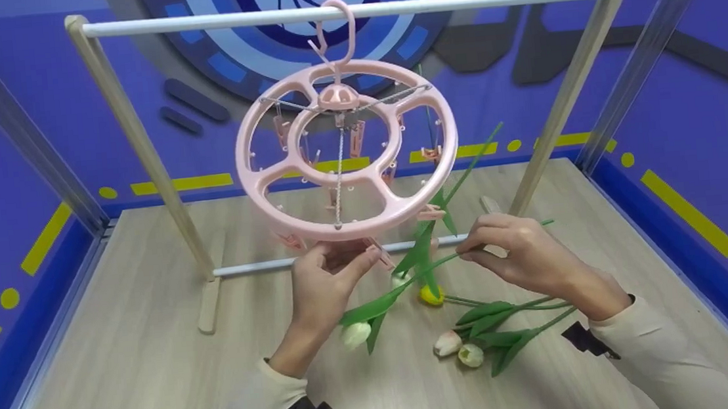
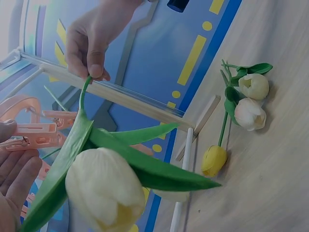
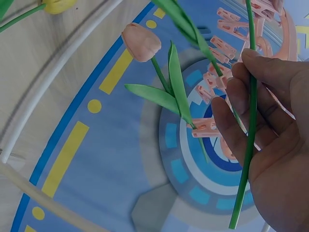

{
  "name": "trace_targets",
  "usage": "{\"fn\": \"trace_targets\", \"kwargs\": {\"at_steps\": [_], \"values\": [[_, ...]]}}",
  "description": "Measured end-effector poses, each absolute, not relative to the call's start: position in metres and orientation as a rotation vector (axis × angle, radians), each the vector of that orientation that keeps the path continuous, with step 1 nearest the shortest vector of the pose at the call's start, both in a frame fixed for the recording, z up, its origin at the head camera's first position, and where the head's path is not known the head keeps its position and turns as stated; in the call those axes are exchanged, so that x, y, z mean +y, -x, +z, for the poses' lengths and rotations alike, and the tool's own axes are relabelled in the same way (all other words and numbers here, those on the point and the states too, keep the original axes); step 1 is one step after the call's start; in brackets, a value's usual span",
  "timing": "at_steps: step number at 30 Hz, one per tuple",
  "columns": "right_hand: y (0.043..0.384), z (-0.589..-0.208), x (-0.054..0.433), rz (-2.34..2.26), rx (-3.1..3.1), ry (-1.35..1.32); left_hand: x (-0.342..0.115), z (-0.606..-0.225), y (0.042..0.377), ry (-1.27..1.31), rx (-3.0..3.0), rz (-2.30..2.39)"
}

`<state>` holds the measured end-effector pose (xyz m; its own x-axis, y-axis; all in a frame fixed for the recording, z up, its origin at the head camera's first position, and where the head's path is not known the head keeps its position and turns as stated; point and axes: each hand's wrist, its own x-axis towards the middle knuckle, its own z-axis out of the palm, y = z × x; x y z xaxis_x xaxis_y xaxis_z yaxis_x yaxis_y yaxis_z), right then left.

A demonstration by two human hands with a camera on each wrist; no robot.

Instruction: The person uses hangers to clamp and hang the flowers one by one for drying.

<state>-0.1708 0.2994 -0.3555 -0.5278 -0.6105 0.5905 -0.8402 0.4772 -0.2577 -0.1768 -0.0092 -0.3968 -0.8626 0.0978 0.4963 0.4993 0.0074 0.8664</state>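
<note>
A round pink clip hanger [image 1: 258,204] hangs by its hook from a white rail. At its near edge my left hand [image 1: 321,284] pinches a pink clothespin [image 2: 36,136] between thumb and fingers. My right hand [image 1: 526,253] pinches the green stem [image 3: 252,111] of a white tulip [image 2: 104,188] near its cut end. That bloom points down and toward me, right of the left hand, with its stem apart from the pinched clothespin in the left wrist view. A pink tulip [image 3: 141,42] hangs head down from another clothespin [image 3: 205,127].
On the wooden table at right lie a yellow tulip [image 1: 431,295] and two pale tulips [image 1: 447,343] [image 2: 254,87]. The rack has wooden legs [image 1: 138,148] and a white lower bar [image 1: 254,267]. Blue patterned panels [image 1: 715,154] stand around the table.
</note>
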Motion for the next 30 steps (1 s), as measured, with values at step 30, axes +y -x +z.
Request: {"fn": "trace_targets", "kwargs": {"at_steps": [30], "values": [[0.181, -0.357, 0.267, 0.754, -2.345, -1.195, 0.002, -0.393, 0.174, 0.549, -2.026, -1.932]]}}
